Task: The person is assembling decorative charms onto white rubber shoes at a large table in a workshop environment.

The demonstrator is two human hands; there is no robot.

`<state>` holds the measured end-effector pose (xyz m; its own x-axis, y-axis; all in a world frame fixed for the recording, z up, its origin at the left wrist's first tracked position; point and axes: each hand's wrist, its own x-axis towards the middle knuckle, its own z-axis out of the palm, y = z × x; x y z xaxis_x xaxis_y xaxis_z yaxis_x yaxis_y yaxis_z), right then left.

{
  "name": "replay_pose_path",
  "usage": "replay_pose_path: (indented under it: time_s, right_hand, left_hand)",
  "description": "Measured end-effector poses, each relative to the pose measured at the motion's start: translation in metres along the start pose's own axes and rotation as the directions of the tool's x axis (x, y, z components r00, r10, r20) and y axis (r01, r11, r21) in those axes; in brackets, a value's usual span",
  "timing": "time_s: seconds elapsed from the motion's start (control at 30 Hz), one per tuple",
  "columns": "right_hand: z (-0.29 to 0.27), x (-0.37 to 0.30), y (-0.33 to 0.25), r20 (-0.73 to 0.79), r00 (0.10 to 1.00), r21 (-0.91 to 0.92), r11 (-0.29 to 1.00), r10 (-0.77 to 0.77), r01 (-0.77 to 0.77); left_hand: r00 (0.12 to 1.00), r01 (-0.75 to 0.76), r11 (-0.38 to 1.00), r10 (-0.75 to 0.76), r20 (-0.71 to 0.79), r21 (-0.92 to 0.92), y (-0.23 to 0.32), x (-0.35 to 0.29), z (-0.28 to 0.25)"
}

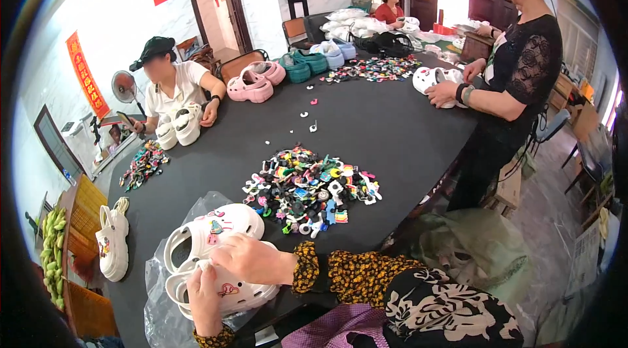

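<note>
Two white clogs lie side by side at the near edge of the black table. The nearer clog [252, 292] has a small red-outlined charm on its upper; the farther clog [242, 218] carries several colourful charms. My left hand [205, 295] grips the nearer clog by its opening, fingers bent around the edge. Reaching in from the right, my right hand [255, 260] rests over the same clog's upper. Its fingertips are pinched close to the left fingers, and what they hold is hidden. Clear plastic [160, 276] lies under the clogs. Just beyond is a heap of shoe charms [307, 188].
A white clog [114, 243] stands at the left. Another charm pile [144, 165] lies near a seated person [173, 89] with white clogs. Pink clogs [248, 86] and green clogs [304, 65] stand farther back. At the right, a standing person [523, 53] handles a white clog [428, 78].
</note>
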<state>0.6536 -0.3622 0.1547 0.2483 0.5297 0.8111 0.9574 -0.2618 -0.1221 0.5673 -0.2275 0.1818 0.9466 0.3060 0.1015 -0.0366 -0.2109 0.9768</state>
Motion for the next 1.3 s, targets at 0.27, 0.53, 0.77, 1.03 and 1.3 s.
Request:
replay_pose_path:
  time_s: [0.27,0.53,0.77,1.03,1.3]
  right_hand:
    - [0.003,-0.002,0.000,0.007,1.000,-0.029,0.999,-0.027,0.027]
    - [0.003,-0.002,0.005,0.006,0.999,-0.011,0.999,-0.045,0.045]
    - [0.007,-0.003,0.001,-0.010,1.000,0.048,0.999,-0.010,0.011]
    - [0.005,-0.001,0.001,0.040,0.998,0.027,0.998,0.055,-0.056]
    - [0.006,-0.003,0.006,0.025,0.996,-0.051,0.995,0.083,-0.082]
  left_hand:
    - [1.000,0.007,0.998,-0.008,0.002,0.058,-0.006,0.003,-0.005]
    - [1.000,-0.001,0.997,0.002,-0.013,0.077,0.001,0.000,0.001]
    - [1.000,0.006,0.998,-0.006,0.001,0.061,-0.009,0.002,-0.010]
    - [0.917,0.357,0.931,-0.335,0.219,-0.073,0.011,0.013,-0.021]
    - [0.813,0.557,0.795,-0.464,0.351,-0.240,0.010,0.032,-0.022]
